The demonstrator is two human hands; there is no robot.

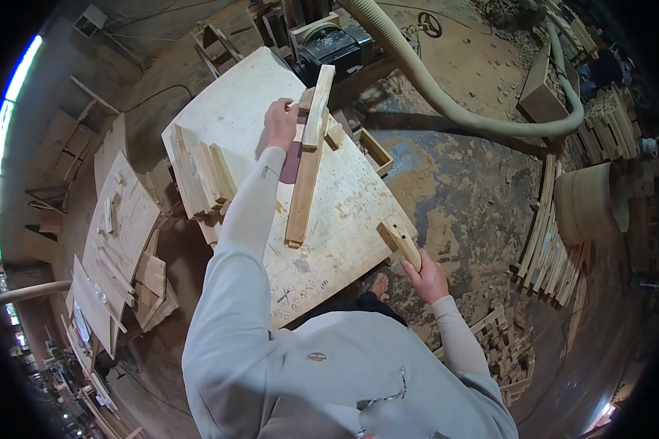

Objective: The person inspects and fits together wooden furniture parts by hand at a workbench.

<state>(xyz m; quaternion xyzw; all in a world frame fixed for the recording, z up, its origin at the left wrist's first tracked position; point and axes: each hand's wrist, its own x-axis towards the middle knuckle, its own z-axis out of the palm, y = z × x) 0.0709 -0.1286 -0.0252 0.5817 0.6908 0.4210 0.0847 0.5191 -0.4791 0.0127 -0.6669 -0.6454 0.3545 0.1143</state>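
Plywood bench top (227, 110): carries the stock. Dust hose (447, 102): runs across the floor beyond the bench. Slat stack (201, 175): lies on the bench, just left of the long bar (302, 197). Long bar: over the bench centre, upper end clamped in the closed left hand (280, 121). Short block (399, 245): at the near right bench corner, fingers of the right hand (426, 278) wrapped tight around it

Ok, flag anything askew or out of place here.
Small offcuts lie in a loose heap on the floor right of the table, by neat slat stacks; sawdust everywhere. Nothing else stands out.
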